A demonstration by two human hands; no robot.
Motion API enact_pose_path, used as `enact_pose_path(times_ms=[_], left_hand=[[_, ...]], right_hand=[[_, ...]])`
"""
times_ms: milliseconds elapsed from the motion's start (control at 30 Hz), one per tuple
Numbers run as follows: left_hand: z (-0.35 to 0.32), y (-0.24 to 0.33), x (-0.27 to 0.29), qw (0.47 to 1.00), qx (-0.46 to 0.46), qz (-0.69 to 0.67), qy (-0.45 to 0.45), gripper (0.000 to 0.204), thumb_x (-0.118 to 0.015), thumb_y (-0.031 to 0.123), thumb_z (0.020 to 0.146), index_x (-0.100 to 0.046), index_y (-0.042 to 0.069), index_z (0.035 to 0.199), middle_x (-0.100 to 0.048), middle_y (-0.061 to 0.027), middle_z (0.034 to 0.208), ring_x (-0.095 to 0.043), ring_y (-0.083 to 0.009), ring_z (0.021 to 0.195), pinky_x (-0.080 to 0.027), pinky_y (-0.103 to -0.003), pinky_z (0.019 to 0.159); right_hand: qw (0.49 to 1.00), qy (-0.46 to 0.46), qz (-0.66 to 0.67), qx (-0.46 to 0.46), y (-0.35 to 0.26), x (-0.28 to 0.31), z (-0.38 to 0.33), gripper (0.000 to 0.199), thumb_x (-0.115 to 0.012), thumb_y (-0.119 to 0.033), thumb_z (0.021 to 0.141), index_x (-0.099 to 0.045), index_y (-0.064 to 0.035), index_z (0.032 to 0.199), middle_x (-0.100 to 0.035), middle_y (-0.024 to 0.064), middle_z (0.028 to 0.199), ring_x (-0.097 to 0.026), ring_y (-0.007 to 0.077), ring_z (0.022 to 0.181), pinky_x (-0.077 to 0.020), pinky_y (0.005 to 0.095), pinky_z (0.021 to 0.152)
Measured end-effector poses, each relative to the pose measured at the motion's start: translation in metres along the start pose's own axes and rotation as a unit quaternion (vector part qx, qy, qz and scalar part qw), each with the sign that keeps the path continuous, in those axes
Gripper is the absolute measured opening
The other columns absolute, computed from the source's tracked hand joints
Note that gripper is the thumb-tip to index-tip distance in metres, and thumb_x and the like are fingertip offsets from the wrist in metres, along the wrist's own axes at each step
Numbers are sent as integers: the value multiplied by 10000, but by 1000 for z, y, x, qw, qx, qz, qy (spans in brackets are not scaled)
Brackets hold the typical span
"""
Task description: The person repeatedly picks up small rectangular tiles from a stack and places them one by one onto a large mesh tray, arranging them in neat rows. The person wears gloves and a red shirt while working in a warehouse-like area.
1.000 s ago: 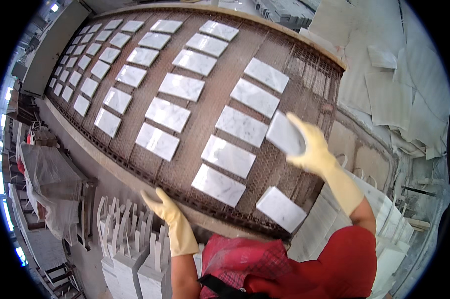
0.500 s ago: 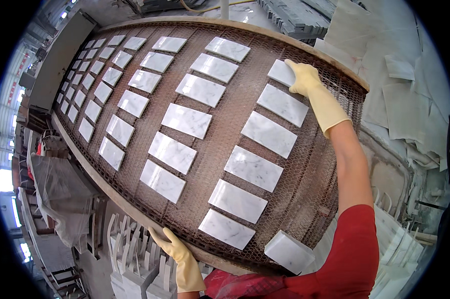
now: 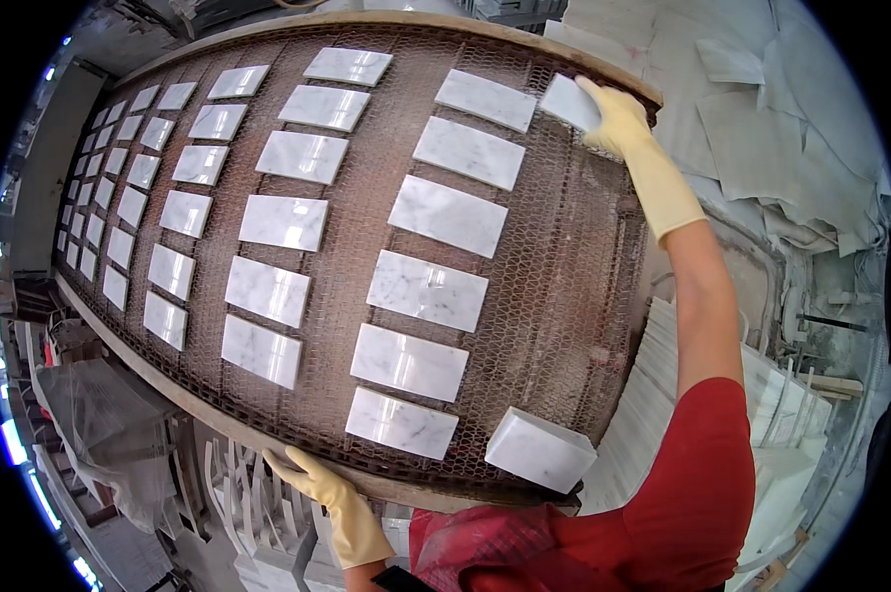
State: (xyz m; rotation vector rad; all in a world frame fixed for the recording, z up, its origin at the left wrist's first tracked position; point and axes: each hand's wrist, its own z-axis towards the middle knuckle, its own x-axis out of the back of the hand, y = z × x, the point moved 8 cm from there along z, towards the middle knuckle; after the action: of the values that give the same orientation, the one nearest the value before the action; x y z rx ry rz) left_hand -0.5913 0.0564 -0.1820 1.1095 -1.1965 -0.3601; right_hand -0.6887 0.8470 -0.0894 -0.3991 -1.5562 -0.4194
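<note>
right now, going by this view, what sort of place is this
Probably a stone or tile workshop: rows of glossy, grey-veined white tiles lie on a long mesh-covered bed, and more pale slabs are stacked beside it.

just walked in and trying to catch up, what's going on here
A person in yellow gloves is handling grey-veined white tiles. The right hand grips a tile at the far right corner of a mesh bed; whether it rests on the mesh is hard to tell. The left hand is at the near wooden rim, holding no tile. Six tiles form the nearest row, with more rows leftward. A thicker white block, perhaps stacked tiles, sits at the near corner.
</note>
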Motion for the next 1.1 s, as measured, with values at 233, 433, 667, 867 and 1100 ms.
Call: enact_pose_path(times_ms=[233, 433, 667, 867, 1100], left_hand=[[10, -28, 7, 1000, -21, -5, 9, 790, -572, 450, 1160, -245, 44, 1754, -328, -229, 1751, -431, -331, 1542, -349, -438, 1299], [9, -27, 5, 1000, -11, -11, 2, 814, -594, 446, 1154, -223, 47, 1758, -343, -220, 1740, -460, -320, 1511, -373, -440, 1284], [9, -27, 6, 999, -13, -29, 5, 827, -613, 448, 1140, -237, 47, 1758, -329, -227, 1760, -423, -338, 1552, -344, -451, 1310], [-5, -12, 6, 1000, 23, -3, 6, 849, -608, 479, 1124, -245, 43, 1756, -286, -232, 1795, -347, -369, 1623, -283, -460, 1360], [-10, -3, 4, 1000, 17, 1, 7, 863, -600, 477, 1113, -244, 16, 1749, -283, -240, 1796, -363, -369, 1622, -315, -446, 1336]], right_hand=[[995, -90, 23, -25, 52, -37, -49, 1114, -1036, -189, 658, -511, -241, 1639, -679, 147, 1494, -658, 370, 1355, -539, 460, 1134], [997, -81, 7, 6, 60, -52, -46, 1165, -1036, -162, 651, -468, -217, 1667, -649, 131, 1542, -642, 380, 1373, -528, 450, 1164], [1000, 3, -16, -27, 47, -19, -68, 985, -966, -161, 769, -498, -196, 1635, -629, 129, 1571, -620, 373, 1407, -515, 450, 1186], [985, 69, 152, 31, -38, -10, -219, 779, -861, -305, 940, -518, -134, 1618, -617, 166, 1598, -612, 389, 1432, -487, 469, 1232], [940, -60, 322, 97, -143, 10, -404, 953, -944, -351, 827, -508, -104, 1636, -602, 205, 1601, -583, 414, 1464, -457, 497, 1250]])
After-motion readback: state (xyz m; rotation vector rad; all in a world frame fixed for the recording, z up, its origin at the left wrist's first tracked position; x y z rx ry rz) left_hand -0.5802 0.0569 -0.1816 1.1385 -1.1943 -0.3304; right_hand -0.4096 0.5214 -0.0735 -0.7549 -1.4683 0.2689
